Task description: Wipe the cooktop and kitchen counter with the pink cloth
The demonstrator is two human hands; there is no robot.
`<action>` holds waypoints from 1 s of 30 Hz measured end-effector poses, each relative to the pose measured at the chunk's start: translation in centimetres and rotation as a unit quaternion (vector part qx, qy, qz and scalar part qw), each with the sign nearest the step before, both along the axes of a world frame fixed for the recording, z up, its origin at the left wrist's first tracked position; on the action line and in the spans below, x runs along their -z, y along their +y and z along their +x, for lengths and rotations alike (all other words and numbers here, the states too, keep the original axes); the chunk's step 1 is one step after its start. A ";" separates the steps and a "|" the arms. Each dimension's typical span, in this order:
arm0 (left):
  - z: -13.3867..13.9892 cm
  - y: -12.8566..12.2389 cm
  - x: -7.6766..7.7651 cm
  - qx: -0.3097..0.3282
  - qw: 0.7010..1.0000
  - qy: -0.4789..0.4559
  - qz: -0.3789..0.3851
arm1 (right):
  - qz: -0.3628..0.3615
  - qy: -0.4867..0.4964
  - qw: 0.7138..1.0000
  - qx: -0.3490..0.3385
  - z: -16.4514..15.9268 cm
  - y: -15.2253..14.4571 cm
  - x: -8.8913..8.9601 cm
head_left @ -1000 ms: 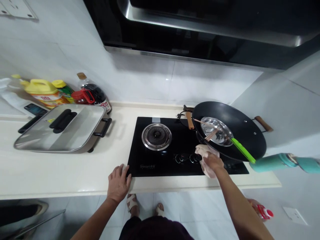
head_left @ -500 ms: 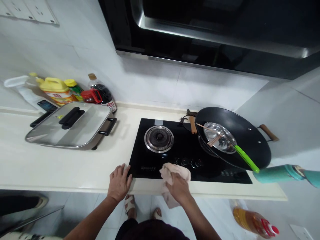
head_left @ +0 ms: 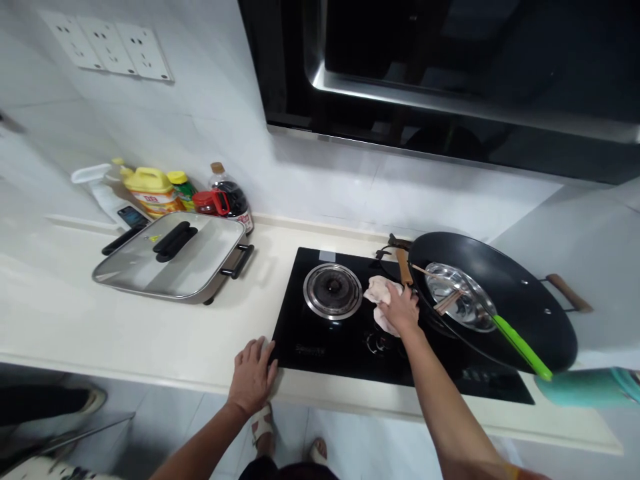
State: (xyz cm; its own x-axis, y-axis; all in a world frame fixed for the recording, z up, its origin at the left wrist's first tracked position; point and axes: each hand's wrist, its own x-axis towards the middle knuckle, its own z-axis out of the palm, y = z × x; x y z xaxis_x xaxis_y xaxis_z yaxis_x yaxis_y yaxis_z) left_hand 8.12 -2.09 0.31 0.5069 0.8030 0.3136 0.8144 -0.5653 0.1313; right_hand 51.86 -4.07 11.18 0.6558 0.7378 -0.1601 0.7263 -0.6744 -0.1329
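Note:
My right hand [head_left: 401, 312] presses a crumpled pale cloth [head_left: 379, 293] onto the black glass hob [head_left: 320, 340], between the round steel burner [head_left: 333, 291] and the black wok [head_left: 505, 300]. My left hand [head_left: 254, 375] rests flat, fingers apart, on the cream counter [head_left: 150, 333] at the hob's front left corner. The wok sits on the right burner with a steel dish [head_left: 457, 295], chopsticks and a green-handled utensil [head_left: 520, 347] inside it.
A lidded rectangular electric pan [head_left: 173, 255] stands on the counter at left, with bottles and a yellow jug [head_left: 153, 191] behind it by the wall. A teal bottle [head_left: 587, 387] lies at the right edge. A range hood [head_left: 450, 80] hangs overhead. My sandalled feet show below the counter edge.
My right hand carried the cloth from the knobs by the wok to the hob's front edge, then up to the middle beside the wok. The left hand stayed put. The view shifted left.

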 end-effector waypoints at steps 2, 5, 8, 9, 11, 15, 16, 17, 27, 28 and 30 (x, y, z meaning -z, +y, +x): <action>0.0 -0.1 0.1 -0.002 1.000 -0.007 -0.004 | -0.076 0.011 0.997 -0.012 0.8 1.1 1.3; 0.1 -0.2 0.0 -0.003 1.000 -0.009 -0.009 | -0.104 0.024 0.994 -0.017 0.9 2.1 2.5; 0.1 -0.2 0.0 -0.003 1.000 -0.009 -0.007 | -0.090 0.018 0.996 -0.022 -0.7 2.5 2.4; 0.2 -0.2 0.0 -0.001 1.000 -0.009 -0.004 | -0.084 0.016 0.996 -0.033 -1.7 2.5 2.3; 0.2 -0.1 0.1 0.002 1.000 -0.007 0.003 | -0.067 0.012 0.996 -0.063 -4.1 2.3 2.0; 0.2 -0.1 0.3 0.001 1.000 -0.001 0.008 | -0.021 0.006 0.994 -0.110 -10.4 0.8 2.4; 0.1 -0.1 0.3 0.001 1.000 -0.002 0.004 | -0.006 0.010 0.992 -0.123 -12.1 0.2 2.6; 0.1 -0.1 0.2 0.000 1.000 -0.003 -0.001 | 0.009 0.017 0.990 -0.138 -13.7 -0.5 2.7; 0.4 0.0 -1.0 0.002 1.000 0.019 -0.015 | 0.053 0.084 0.980 -0.173 -17.4 -6.1 3.1; 0.4 0.1 -1.1 0.001 1.000 0.023 -0.013 | 0.042 0.078 0.985 -0.150 -16.2 -7.0 3.0; 0.5 0.1 -1.1 0.001 0.999 0.031 -0.008 | 0.028 0.066 0.990 -0.124 -13.8 -9.4 3.0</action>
State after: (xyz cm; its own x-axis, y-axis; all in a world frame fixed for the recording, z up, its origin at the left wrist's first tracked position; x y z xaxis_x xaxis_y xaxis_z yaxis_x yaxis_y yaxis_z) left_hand 8.58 -2.01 1.43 0.5271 0.8065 0.2678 0.8198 -0.5656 0.0899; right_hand 38.06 -13.51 8.13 0.4290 0.8839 -0.1865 0.8423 -0.4660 -0.2710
